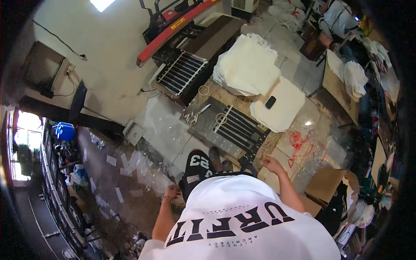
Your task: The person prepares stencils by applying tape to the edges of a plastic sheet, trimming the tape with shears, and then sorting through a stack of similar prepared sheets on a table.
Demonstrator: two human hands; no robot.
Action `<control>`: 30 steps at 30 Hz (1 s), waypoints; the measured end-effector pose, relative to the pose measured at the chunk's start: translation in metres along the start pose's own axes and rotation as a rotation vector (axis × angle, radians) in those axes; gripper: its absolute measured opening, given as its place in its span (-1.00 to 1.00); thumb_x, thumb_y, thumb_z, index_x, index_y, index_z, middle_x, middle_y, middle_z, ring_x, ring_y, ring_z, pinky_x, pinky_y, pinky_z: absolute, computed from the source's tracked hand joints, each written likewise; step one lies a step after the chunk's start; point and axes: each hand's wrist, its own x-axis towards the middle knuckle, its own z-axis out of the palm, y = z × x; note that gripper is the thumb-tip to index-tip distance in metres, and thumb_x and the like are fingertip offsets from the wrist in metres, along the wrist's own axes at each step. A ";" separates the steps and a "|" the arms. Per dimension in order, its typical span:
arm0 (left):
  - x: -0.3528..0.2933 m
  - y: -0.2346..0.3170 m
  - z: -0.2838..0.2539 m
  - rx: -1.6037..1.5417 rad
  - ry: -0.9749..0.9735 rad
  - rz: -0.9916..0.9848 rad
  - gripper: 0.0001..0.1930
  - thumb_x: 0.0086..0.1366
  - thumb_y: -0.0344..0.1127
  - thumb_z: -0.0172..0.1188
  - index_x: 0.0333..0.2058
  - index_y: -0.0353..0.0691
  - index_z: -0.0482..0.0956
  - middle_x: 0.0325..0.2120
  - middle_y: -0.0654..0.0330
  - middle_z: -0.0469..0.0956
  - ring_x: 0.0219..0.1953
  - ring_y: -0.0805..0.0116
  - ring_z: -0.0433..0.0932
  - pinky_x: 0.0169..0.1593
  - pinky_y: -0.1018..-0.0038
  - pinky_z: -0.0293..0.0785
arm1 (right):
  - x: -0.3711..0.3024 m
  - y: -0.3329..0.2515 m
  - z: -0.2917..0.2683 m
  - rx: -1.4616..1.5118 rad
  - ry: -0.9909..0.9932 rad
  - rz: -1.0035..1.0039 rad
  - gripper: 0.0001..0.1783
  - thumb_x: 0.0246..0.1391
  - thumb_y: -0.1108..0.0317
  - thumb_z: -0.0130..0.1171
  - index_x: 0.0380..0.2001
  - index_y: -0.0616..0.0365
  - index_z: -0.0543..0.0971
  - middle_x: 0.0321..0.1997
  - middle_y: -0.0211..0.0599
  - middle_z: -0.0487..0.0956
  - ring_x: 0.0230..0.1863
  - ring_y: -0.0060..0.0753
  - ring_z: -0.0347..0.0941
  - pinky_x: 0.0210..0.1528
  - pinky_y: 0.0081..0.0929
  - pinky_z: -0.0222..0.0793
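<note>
My left hand (172, 191) hangs low beside my black shorts, fingers curled, close to a crumpled sheet of clear plastic (151, 175). Whether it grips the plastic cannot be made out. My right hand (271, 165) is closed by the near corner of a low work surface; anything inside it is hidden. On that surface lie a dark panel with several black strips (237, 132), a tape ring (221, 118), scissors (192, 120) and a slim white-and-dark tool (204, 108). Beyond rises a thick stack of white sheets (248, 65). A small black device (270, 102) rests on the white sheets (281, 113) beside it.
A machine with a red bar (173, 31) and slatted bed (182, 73) stands against the wall. Red string (299, 143) and plastic litter the floor at right, near an open cardboard box (325, 184). Paper scraps (119, 195) lie at left. Another person (340, 19) is far right.
</note>
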 end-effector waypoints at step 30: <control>0.374 0.503 0.085 -0.245 0.059 0.011 -0.51 0.28 0.13 0.25 0.04 -0.03 0.51 -0.26 0.18 0.58 -0.30 0.25 0.58 -0.37 0.33 0.50 | -0.068 -0.117 0.168 0.335 0.260 0.511 -0.58 0.23 0.15 0.27 0.05 0.19 0.58 -0.22 -0.36 0.65 -0.20 -0.47 0.56 -0.14 -0.49 0.48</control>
